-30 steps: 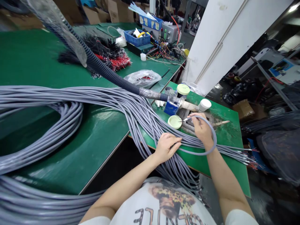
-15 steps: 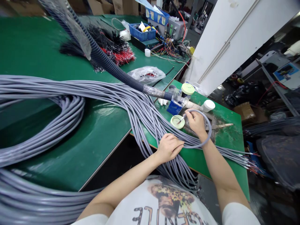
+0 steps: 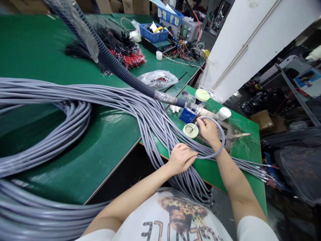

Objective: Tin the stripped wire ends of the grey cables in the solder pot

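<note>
Two bare hands work at the near edge of a small green-topped bench (image 3: 240, 147). The right hand (image 3: 209, 131) pinches the end of a single grey sheathed cable (image 3: 222, 140) between thumb and fingers — the cable arcs out over the wrist in a loop and comes back under the left hand (image 3: 181, 158). Its stripped end, a spray of thin black and red wires, sits in a shallow round pale-green tin (image 3: 190, 130) just beside the right fingers. The left hand lies curled, palm down, on a thick bundle of grey cables (image 3: 150, 120), fingers closed lightly over the looped cable. A black corrugated hose (image 3: 120, 70) slants down toward a small blue box (image 3: 187, 114) behind the tin — near two white-capped jars.
</note>
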Demonstrator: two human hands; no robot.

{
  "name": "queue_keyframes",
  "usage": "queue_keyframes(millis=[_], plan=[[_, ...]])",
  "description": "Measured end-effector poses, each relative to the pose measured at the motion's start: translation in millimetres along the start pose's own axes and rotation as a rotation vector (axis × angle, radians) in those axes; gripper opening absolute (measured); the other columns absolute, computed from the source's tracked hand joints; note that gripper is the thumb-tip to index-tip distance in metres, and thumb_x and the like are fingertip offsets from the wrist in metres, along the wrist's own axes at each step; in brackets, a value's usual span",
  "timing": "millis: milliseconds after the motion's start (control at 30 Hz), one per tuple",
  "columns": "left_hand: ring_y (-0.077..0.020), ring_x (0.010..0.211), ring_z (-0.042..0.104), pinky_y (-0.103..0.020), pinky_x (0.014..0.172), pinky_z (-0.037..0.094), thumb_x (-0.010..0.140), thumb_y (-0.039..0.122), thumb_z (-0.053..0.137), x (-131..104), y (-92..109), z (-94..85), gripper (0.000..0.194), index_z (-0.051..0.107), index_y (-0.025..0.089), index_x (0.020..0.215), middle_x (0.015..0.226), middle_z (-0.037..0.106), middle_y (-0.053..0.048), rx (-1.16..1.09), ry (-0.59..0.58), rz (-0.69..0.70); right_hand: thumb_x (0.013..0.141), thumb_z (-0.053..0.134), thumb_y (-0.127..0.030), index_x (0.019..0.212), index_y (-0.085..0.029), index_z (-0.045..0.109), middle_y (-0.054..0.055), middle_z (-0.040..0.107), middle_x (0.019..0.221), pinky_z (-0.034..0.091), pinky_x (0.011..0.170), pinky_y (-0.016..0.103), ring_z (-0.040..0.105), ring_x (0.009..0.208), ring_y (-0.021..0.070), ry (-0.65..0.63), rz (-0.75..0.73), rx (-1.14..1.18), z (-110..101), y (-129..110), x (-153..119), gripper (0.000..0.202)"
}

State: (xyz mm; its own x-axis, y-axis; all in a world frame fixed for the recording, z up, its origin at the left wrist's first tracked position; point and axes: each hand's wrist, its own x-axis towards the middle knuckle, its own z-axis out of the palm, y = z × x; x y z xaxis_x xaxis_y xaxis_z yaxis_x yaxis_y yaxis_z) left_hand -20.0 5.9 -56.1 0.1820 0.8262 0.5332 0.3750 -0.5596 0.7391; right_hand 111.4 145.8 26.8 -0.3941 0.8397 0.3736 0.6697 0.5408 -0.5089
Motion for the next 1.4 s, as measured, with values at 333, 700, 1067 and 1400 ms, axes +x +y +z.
queue_keyframes(millis=[333,700,1067,1400], plan=[[-0.0207,0.088,0.06,-0.038,0.088,0.035,0.088,0.029,0.054,-1,0,0.2,0.024,0.068,0.025,0.107,0.089,0.07,-0.007,0.041,-0.007,0.006,0.093,0.043,-0.034,0.088,-0.022,0.065,0.004,0.069,0.095,0.042,0.09,0.037,0.059,0.094,0.0218,0.011,-0.032,-0.021,-5,-1,-11,0.026],[-0.0216,0.089,0.06,-0.038,0.088,0.035,0.087,0.028,0.054,0,0,-0.8,0.024,0.068,0.024,0.106,0.086,0.071,-0.007,-0.005,-0.021,-0.014,0.093,0.042,-0.033,0.087,-0.023,0.066,0.005,0.068,0.097,0.039,0.092,0.039,0.057,0.097,0.023,0.248,0.046,-0.212,-73,10,-39,0.027],[-0.0205,0.085,0.062,-0.038,0.087,0.036,0.084,0.023,0.06,-1,-2,2.3,0.023,0.068,0.026,0.105,0.083,0.072,-0.004,-0.005,0.04,0.04,0.091,0.042,-0.032,0.092,-0.02,0.064,0.006,0.07,0.088,0.042,0.084,0.036,0.059,0.088,0.0222,0.373,0.196,-0.359,-81,97,-47,0.025],[-0.0184,0.082,0.062,-0.036,0.084,0.037,0.084,0.019,0.059,2,2,0.0,0.02,0.066,0.023,0.102,0.081,0.072,-0.003,0.073,0.059,0.104,0.092,0.04,-0.032,0.092,-0.019,0.063,0.007,0.07,0.088,0.043,0.085,0.034,0.06,0.089,0.0217,0.34,0.183,-0.358,-73,109,-42,0.026]])
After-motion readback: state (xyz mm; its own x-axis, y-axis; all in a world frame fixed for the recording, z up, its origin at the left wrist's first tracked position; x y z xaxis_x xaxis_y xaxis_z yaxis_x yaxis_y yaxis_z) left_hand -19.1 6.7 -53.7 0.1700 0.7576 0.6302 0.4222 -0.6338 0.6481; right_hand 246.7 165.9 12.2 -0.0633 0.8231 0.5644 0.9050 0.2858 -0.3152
